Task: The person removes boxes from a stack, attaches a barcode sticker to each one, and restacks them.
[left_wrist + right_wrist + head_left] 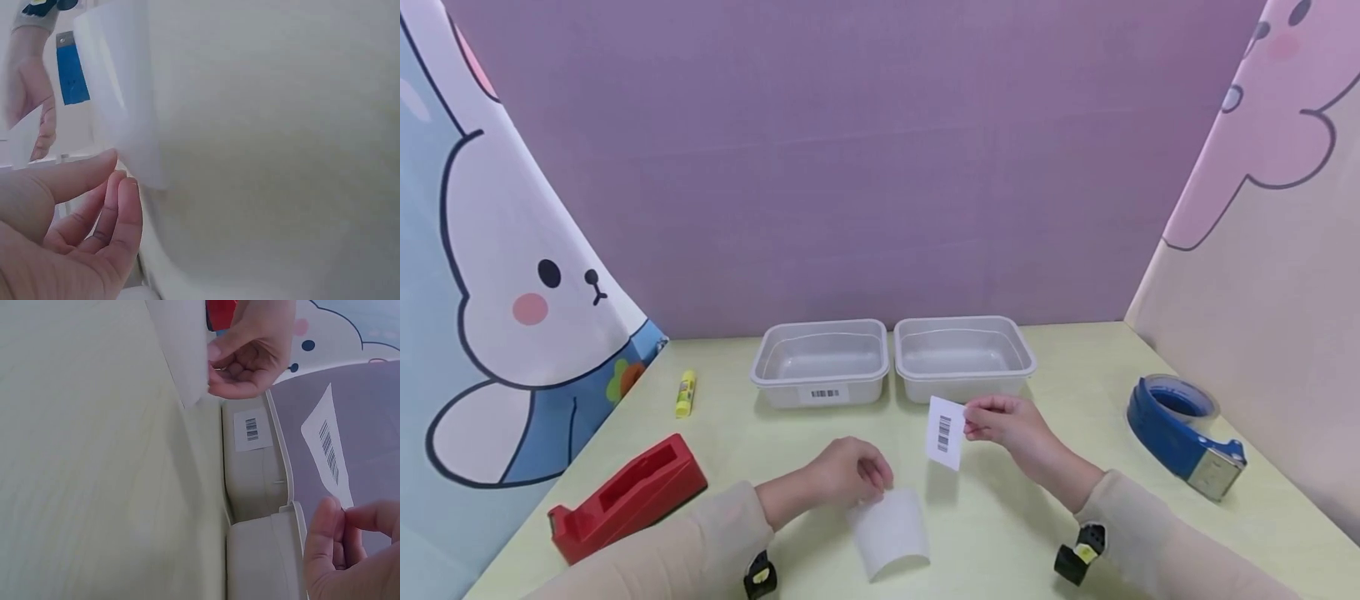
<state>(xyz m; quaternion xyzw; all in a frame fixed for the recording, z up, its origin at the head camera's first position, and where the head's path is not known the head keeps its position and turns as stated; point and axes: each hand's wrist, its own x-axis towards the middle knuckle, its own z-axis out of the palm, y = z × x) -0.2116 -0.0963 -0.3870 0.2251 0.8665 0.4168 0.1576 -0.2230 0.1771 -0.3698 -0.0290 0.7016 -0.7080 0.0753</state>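
Observation:
My right hand [1011,425] pinches one edge of a white barcode label [944,433] between thumb and fingers, holding it up in front of the right plastic box [964,387]. In the right wrist view the label [328,447] bends slightly, its printed bars showing. Lower and to the left, my left hand [850,473] pinches the corner of a glossy white backing sheet [891,533], which curls down toward the table. The left wrist view shows thumb and fingertips at the edge of this sheet [122,87]. A barcode label [824,394] is stuck on the front of the left plastic box [775,392].
On the left lie a red tape dispenser [625,500] and a yellow glue stick [686,394]. A blue tape dispenser [1180,433] with a tape roll is at the right. A purple backdrop [880,167] rises behind the table [1075,358], with printed cloth on both sides.

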